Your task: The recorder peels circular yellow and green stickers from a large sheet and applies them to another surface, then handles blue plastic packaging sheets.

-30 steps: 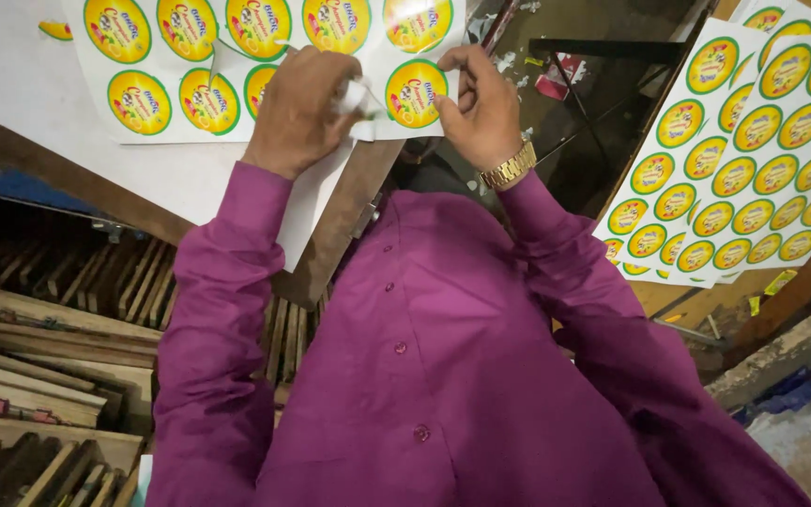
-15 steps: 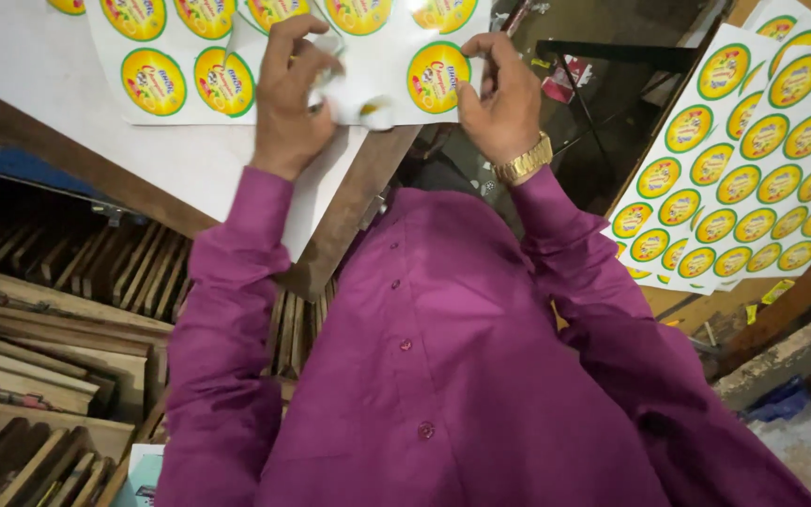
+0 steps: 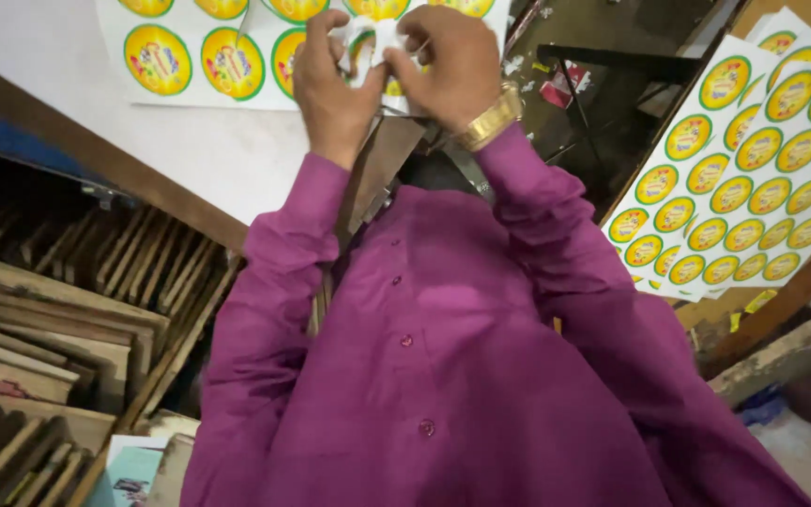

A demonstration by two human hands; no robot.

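Now both hands have closed in on one small scrap over the sticker sheet.

Left hand (image 3: 335, 80) and right hand (image 3: 452, 61), apart a second ago, pinch the crumpled white paper scrap (image 3: 368, 42) together, above the near edge of the white sheet of round yellow green-rimmed stickers (image 3: 194, 61) on the white table (image 3: 39, 66). Another stack of yellow sticker sheets (image 3: 753, 178) lies at the right.

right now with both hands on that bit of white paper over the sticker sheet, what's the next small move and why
Probably keep pulling the two hands apart a little. The left hand and right hand both pinch the crumpled white paper between them, right above the sticker sheet on the white table. The paper looks bunched, so a gentle spread should free it. What it is exactly cannot be told.
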